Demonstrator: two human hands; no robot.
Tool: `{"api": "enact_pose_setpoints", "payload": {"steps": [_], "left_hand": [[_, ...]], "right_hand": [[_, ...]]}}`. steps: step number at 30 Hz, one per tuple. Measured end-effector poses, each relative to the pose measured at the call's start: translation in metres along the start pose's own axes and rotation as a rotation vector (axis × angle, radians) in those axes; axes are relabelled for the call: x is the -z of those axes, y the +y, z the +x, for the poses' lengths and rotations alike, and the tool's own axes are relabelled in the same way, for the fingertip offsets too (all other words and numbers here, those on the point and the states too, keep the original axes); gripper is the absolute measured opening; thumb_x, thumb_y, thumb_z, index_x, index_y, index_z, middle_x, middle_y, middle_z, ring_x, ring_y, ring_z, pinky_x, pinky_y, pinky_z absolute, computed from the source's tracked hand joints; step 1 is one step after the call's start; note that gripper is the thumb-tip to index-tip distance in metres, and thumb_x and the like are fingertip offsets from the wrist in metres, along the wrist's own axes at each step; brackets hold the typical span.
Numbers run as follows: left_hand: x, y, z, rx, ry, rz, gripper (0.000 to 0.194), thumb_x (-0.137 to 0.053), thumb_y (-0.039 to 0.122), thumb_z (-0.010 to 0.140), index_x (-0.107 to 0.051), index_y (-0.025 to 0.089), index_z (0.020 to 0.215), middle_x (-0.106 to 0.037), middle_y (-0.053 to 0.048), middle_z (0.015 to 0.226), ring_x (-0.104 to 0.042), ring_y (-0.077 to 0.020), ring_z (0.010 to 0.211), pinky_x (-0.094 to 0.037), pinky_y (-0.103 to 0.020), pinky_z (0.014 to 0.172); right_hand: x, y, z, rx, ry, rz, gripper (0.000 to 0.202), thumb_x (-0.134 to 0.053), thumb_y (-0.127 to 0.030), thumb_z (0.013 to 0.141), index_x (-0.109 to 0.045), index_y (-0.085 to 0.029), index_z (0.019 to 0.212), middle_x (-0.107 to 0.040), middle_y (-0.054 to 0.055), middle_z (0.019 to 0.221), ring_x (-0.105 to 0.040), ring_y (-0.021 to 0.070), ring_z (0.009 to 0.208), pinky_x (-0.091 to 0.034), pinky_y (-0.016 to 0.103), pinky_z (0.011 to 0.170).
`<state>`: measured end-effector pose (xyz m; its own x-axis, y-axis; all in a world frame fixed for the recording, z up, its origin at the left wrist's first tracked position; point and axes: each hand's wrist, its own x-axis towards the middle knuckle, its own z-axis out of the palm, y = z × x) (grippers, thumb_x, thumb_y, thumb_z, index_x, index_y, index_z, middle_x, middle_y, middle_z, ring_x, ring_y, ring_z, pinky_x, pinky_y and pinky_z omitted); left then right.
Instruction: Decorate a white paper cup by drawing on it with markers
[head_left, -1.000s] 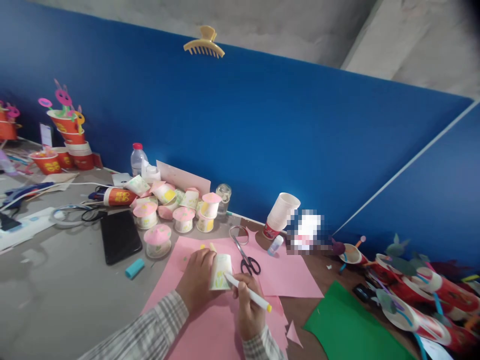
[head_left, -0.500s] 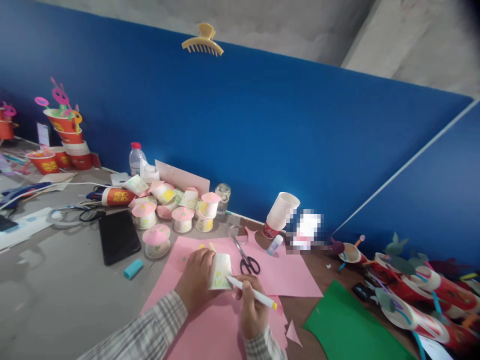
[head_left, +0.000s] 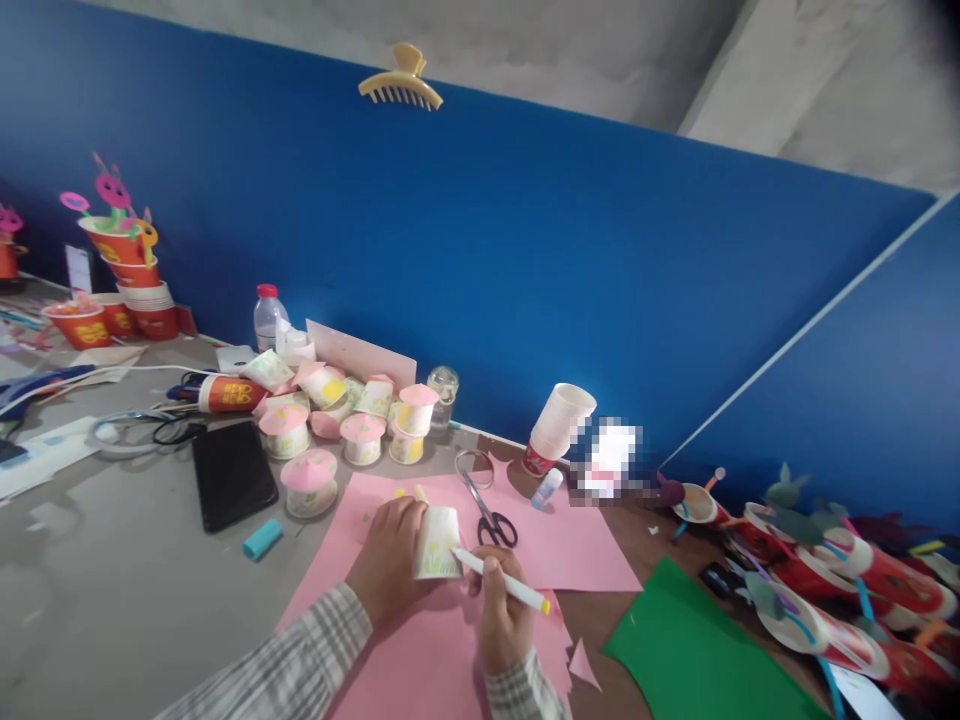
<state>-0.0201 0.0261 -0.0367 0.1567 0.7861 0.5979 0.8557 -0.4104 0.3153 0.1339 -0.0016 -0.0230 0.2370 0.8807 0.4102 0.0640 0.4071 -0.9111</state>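
My left hand (head_left: 391,552) is closed around the side of a white paper cup (head_left: 438,530), which bears yellow flowers and green grass strokes. Its left part is hidden behind my fingers. In my right hand (head_left: 504,610) is a white marker with a yellow end (head_left: 517,588), pinched like a pen, its tip at the cup's drawn side. Both hands are over pink paper (head_left: 420,650). Just beyond the right hand lie scissors with black handles (head_left: 495,525), and a glue stick (head_left: 547,488) sits farther right.
Several decorated cups with pink paper roofs (head_left: 310,470) stand at the left, near a black phone (head_left: 236,475) and a teal marker cap (head_left: 262,540). Stacked paper cups (head_left: 555,430) lean by the blue partition (head_left: 562,250). Green paper (head_left: 697,650) and red cup crafts (head_left: 847,640) lie right.
The marker tip has shifted slightly across the cup's side, and a bit more yellow shows there. My view has turned a little to the right; both grips stay the same.
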Motion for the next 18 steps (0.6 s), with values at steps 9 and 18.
{"api": "enact_pose_setpoints", "payload": {"steps": [9,18], "left_hand": [[0.0010,-0.0004,0.0012,-0.029,0.002,0.011,0.068,-0.058,0.062,0.056,-0.039,0.020,0.106,-0.052,-0.005,0.096,-0.048,-0.0259,0.093,-0.044,-0.042,0.079],[0.0017,0.0014,0.0011,-0.011,0.010,0.036,0.066,-0.058,0.061,0.055,-0.041,0.020,0.104,-0.052,-0.004,0.095,-0.049,-0.0256,0.093,-0.044,-0.041,0.080]], "right_hand": [[0.0013,0.0031,-0.0025,-0.007,-0.023,0.037,0.031,-0.043,-0.038,0.078,-0.064,-0.019,0.064,-0.051,-0.003,0.045,-0.048,0.0165,0.039,-0.040,0.024,0.041],[0.0009,0.0068,-0.0011,-0.050,0.018,0.029,0.034,-0.042,-0.041,0.078,-0.061,-0.020,0.060,-0.049,-0.005,0.043,-0.045,0.0154,0.039,-0.038,0.023,0.041]]}}
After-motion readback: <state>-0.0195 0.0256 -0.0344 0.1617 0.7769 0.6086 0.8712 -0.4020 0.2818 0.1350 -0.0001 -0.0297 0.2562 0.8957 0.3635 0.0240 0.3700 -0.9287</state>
